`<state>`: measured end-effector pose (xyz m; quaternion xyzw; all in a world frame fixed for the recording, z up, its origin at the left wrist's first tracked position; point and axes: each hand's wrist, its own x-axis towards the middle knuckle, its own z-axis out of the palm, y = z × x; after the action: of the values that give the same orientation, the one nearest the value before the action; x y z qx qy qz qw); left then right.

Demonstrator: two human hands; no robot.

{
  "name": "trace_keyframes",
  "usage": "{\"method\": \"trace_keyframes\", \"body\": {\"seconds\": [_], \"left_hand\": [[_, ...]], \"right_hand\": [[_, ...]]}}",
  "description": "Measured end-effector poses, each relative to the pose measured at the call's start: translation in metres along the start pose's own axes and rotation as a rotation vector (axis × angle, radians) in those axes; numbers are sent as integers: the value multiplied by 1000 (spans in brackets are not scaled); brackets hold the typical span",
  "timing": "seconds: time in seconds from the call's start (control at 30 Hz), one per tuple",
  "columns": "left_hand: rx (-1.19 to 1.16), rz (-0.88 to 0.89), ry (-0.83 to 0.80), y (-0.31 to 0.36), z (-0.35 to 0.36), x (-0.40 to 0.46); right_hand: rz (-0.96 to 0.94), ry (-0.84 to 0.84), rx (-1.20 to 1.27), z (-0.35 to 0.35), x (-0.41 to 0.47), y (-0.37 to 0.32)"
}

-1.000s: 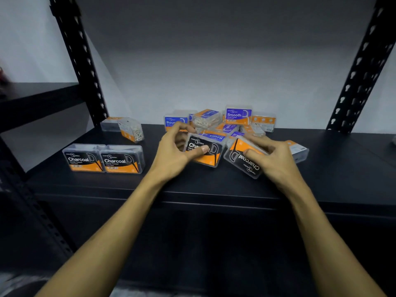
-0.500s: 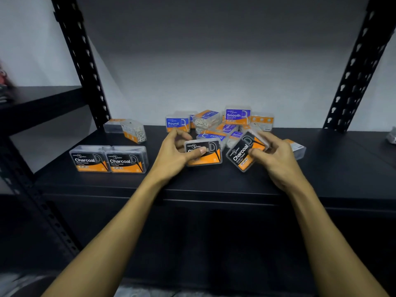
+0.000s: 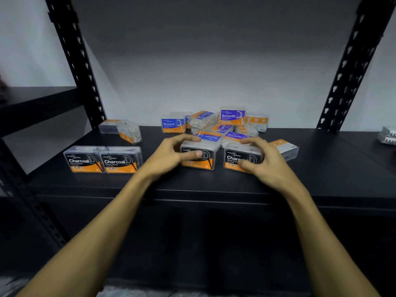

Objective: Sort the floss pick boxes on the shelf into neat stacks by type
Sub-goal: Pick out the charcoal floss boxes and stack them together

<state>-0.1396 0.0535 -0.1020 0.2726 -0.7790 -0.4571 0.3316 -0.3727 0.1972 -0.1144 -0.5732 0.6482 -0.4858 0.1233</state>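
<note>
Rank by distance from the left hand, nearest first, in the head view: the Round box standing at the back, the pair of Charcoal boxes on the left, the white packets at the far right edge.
1. Round box: just behind the left hand.
2. Pair of Charcoal boxes: front left.
3. White packets: far right edge.

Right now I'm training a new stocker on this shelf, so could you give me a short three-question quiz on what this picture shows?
1. True or false: the left hand and the right hand each hold a Charcoal box.
2. How many Charcoal boxes stand side by side, untouched, at the shelf's front left?
3. The upright box at the back of the pile reads: A) Smooth B) Charcoal C) Mint

Key:
1. True: left-hand box, right-hand box.
2. Two.
3. A
</note>
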Motion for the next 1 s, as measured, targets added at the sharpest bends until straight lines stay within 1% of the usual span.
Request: {"method": "trace_keyframes", "body": {"seconds": [0.1, 0.33, 0.5, 0.57, 0.67, 0.87, 1.0], "left_hand": [[207, 23, -76, 12, -5, 11], [595, -3, -304, 47, -17, 40], [655, -62, -364, 55, -28, 55], [680, -91, -372, 56, -39, 61], [655, -140, -370, 50, -57, 70], [583, -232, -282, 20, -109, 76], [505, -315, -253, 5, -151, 68]], "right_hand": [[-27, 28, -65, 1, 2, -3], [-30, -54, -146, 6, 9, -18], [-24, -106, -79, 15, 17, -22], [-7, -166, -48, 21, 26, -26], [8, -238, -48, 35, 41, -34], [-103, -234, -117, 89, 70, -45], [-141, -286, -146, 127, 88, -59]]}}
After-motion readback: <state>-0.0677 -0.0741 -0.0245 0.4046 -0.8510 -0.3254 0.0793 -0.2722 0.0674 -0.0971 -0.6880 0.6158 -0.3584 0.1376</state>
